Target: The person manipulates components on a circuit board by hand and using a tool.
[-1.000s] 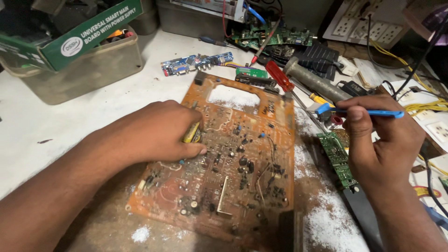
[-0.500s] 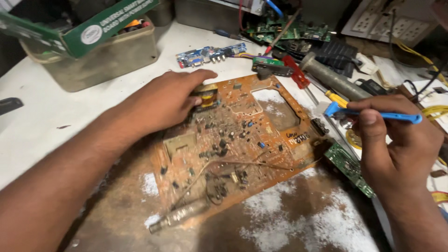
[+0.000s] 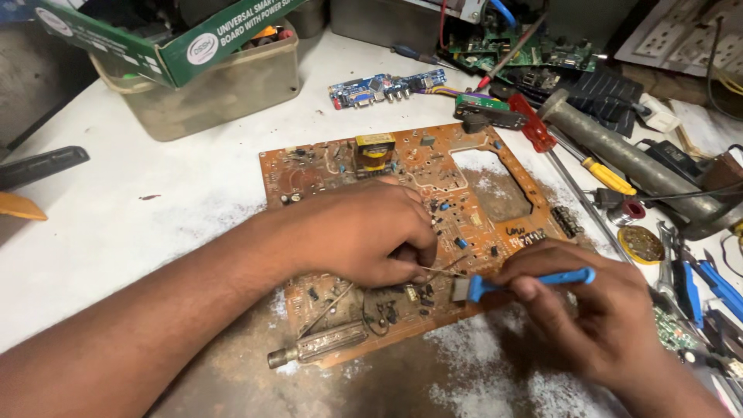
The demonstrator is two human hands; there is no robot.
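White worktop (image 3: 193,193) (scuffed brown near the front) carries the orange circuit board (image 3: 433,178), a grimy plastic tub (image 3: 209,89), a small blue board (image 3: 383,87) and a red-handled screwdriver (image 3: 534,124).

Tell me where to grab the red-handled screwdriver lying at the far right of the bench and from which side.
Take the red-handled screwdriver by its broad red handle, coming from above. It lies flat among other tools, its thin shaft running toward the near right, so the handle is probably the only graspable part. A dark connector part crowds its left, and a grey metal cylinder lies close on its right.
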